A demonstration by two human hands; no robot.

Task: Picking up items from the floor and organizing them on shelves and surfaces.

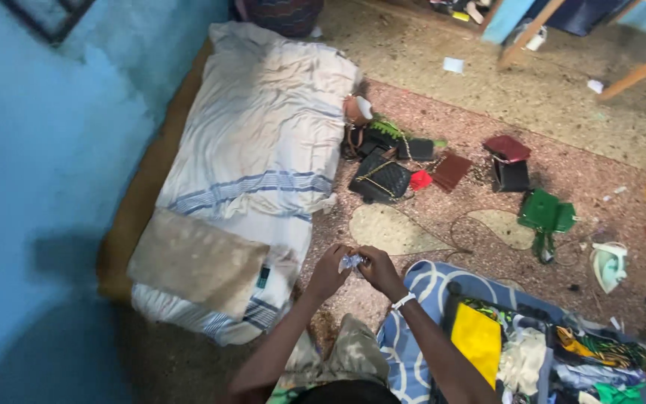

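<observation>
Both hands meet low in the middle of the view over a speckled terrazzo floor. The left hand (330, 271) and the right hand (379, 271) pinch between their fingertips a small crinkled scrap of clear, shiny plastic wrapper (351, 261), the fingers of each hand curled narrow around it. A pale band (403, 301) circles the right wrist.

To the left lies a thin mattress (263, 142) under a soft, rumpled white sheet with blue stripes, and on its near end rests a flat, rough-looking beige board (197, 259). Just right of the mattress, farther off, sits a cluster of bags and purses: a black quilted handbag (380, 179) with a gold chain, a small red pouch (420, 179), a flat brown wallet (451, 171), and a maroon purse (508, 148) atop a black boxy one. A green leather-like bag (546, 213) lies well to the right, and beyond it a pale green-and-white clothes iron (610, 265) stands on the floor.

Near right, a blue cloth with white loops (420, 288) holds an open bag heaped with folded fabrics, among them a smooth yellow piece (478, 338). Wooden furniture legs (641, 72) slant across the far right.
</observation>
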